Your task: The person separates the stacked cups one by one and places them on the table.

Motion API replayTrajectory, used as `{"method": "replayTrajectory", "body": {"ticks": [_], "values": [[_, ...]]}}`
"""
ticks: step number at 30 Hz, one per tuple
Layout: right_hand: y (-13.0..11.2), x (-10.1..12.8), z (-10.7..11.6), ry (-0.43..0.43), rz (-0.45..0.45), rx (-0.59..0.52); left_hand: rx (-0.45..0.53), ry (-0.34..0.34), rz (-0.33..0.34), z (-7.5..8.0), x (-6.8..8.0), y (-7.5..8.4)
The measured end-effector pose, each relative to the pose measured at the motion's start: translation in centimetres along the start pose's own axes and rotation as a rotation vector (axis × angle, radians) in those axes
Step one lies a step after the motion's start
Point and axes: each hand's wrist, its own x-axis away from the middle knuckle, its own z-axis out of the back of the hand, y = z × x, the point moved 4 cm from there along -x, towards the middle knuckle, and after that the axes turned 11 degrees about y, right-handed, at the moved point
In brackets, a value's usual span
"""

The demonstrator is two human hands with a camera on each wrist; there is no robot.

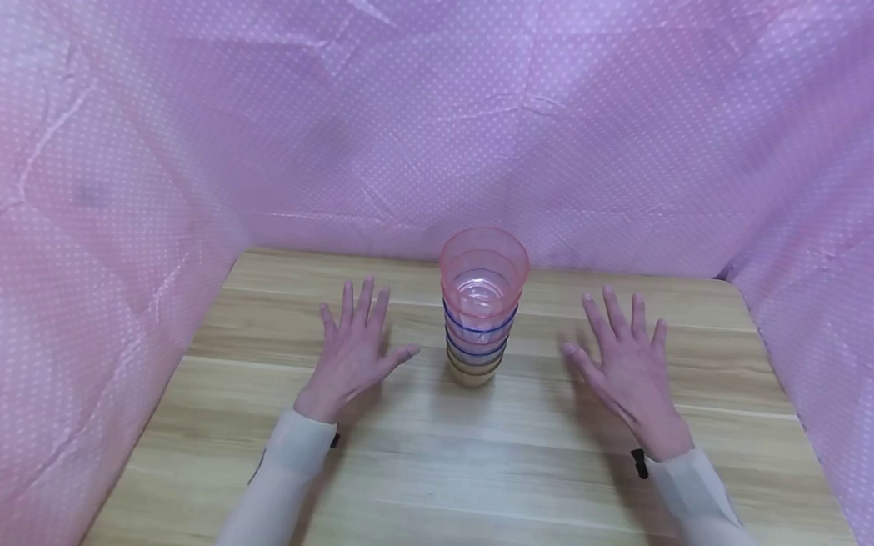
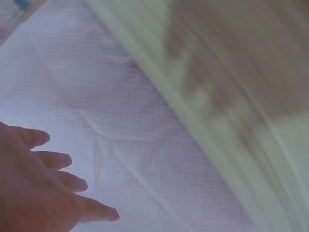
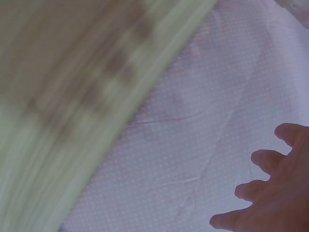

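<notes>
Left fingers [image 1: 363,302]: fanned wide and straight, released; the left thumb [image 1: 400,355] stretches toward a stack of cups [image 1: 477,326], near but apart from it.
Right fingers [image 1: 615,313]: likewise splayed and straight, released; the right thumb [image 1: 583,362] angles in toward the same stack, also apart from it.
Left hand [image 1: 349,355]: back upward, on the left side of the stack; it appears raised above the wood, a shadow cast below; the left wrist view catches its fingertips against pale cloth.
Right hand [image 1: 633,377]: back upward, on the opposite side, nearly mirroring its partner; the right wrist view shows its fingers against the cloth too, with a finger-shaped shadow across the wood.
Cups between the hands: nested, upright, mouths up, near the far edge; the topmost cup [image 1: 485,243] is clear pink, blue and pink rims ring the middle, and the lowest cup [image 1: 470,379] is yellowish.
Sleeves: a light left sleeve [image 1: 302,448] and a light right sleeve [image 1: 694,489] cover the forearms to the wrists; a small black piece [image 1: 639,463] shows beside the right cuff.
Tabletop [image 1: 461,492]: pale wood grain, rounded far corners; the stack stands on it.
Backdrop: pink cloth [image 1: 416,121] with white dots, creased, rising behind the table and along both sides.
</notes>
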Motion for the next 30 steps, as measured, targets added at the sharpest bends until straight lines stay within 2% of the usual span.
{"method": "replayTrajectory", "body": {"ticks": [11, 16, 23, 30], "values": [[-2.7, -0.8, 2.3, 0.122, 0.007, -0.087, 0.173, 0.153, -0.025, 3.4, -0.9, 3.2], [-4.3, -1.3, 3.2, 0.174, 0.014, -0.144, 0.299, 0.201, -0.04, 4.4, -1.5, 4.7], [-6.1, -1.9, 3.9, 0.216, 0.025, -0.238, 0.475, 0.189, -0.023, 5.4, -2.5, 6.8], [-7.8, -3.2, 4.8, 0.239, 0.055, -0.356, 0.705, 0.173, -0.007, 6.2, -3.7, 8.4]]}}
